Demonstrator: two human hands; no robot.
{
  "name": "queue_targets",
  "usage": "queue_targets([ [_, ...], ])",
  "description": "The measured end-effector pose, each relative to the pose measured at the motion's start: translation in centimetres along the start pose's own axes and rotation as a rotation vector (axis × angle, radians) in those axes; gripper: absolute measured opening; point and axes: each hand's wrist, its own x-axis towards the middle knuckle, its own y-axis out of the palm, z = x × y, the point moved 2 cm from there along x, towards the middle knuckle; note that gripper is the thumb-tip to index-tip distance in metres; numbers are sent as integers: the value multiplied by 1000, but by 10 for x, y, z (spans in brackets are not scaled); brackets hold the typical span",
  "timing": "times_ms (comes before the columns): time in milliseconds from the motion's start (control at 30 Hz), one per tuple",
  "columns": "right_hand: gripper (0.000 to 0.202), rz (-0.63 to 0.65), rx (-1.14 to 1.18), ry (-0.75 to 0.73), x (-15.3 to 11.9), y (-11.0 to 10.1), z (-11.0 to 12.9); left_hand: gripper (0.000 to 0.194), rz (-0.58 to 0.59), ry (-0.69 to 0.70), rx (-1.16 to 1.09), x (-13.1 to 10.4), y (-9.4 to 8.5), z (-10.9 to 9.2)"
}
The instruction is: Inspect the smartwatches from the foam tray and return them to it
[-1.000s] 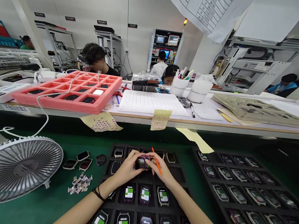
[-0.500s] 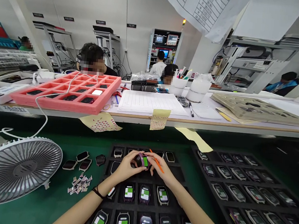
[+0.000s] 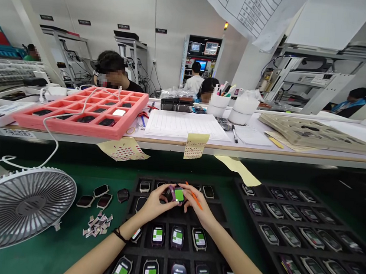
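Observation:
My left hand (image 3: 158, 202) is closed round a purple-framed smartwatch (image 3: 178, 194) with a partly green screen, held above the middle of a black tray (image 3: 164, 249). From the other side, my right hand (image 3: 197, 201) touches the watch with its fingertips. A thin orange stick (image 3: 195, 196) is tucked among the right fingers; its exact kind is unclear. Beneath both hands, the tray carries rows of smartwatches, those in the nearer rows lit with green and white blocks, such as the watch (image 3: 177, 236) just below.
A second black tray of watches (image 3: 290, 237) lies at right. At left are a grey fan (image 3: 20, 209), a heap of small metallic pieces (image 3: 98, 225) and several loose watches (image 3: 85, 201). A raised shelf carries a pink foam tray (image 3: 121, 132) and papers (image 3: 184, 124). Co-workers sit beyond.
The watch in my hands has turned so that more of its green screen faces me. My right fingers have shifted slightly along its edge.

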Motion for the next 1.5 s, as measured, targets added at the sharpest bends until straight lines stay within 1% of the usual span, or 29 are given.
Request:
queue_targets([
  [67, 35, -13, 51, 0, -1, -1, 2, 48, -29, -60, -59, 2, -2, 2],
  [167, 35, -31, 96, 26, 0, -5, 3, 49, -43, -85, -79, 3, -3, 3],
  [367, 47, -73, 87, 6, 7, -11, -3, 49, -17, -63, -59, 2, -1, 4],
  [567, 36, -52, 99, 20, 5, -10, -3, 50, -26, -59, -64, 3, -2, 7],
  [767, 43, -41, 60, 1, 4, -9, -1, 49, -41, -12, -5, 1, -3, 6],
  [833, 39, -34, 40, 10, 3, -8, 1, 47, -60, 27, 44, 1, -3, 3],
  [900, 35, -22, 10, 18, 3, -5, 1, 46, -85, 100, 138, -1, -4, -2],
  [967, 36, -3, -27, 15, 2, -2, -1, 46, -100, 184, 265, -3, -2, -5],
  [1033, 40, 16, -84, -6, 1, 2, -7, 47, -100, 236, 380, -5, 0, -6],
  [1133, 48, 27, -241, -57, -1, 7, -14, 49, -84, 232, 490, -9, 4, -4],
  [1233, 52, 18, -378, -88, -3, 9, -13, 50, -93, 247, 534, -11, 5, -3],
  [1333, 49, 60, -296, -62, -4, 9, -3, 50, -95, 339, 480, -11, 4, -7],
  [1433, 46, 135, -141, -1, -6, 6, 8, 52, -52, 453, 406, -11, 4, -13],
  [1500, 45, 199, -44, 56, -8, 5, 13, 55, -32, 499, 390, -11, 4, -16],
])
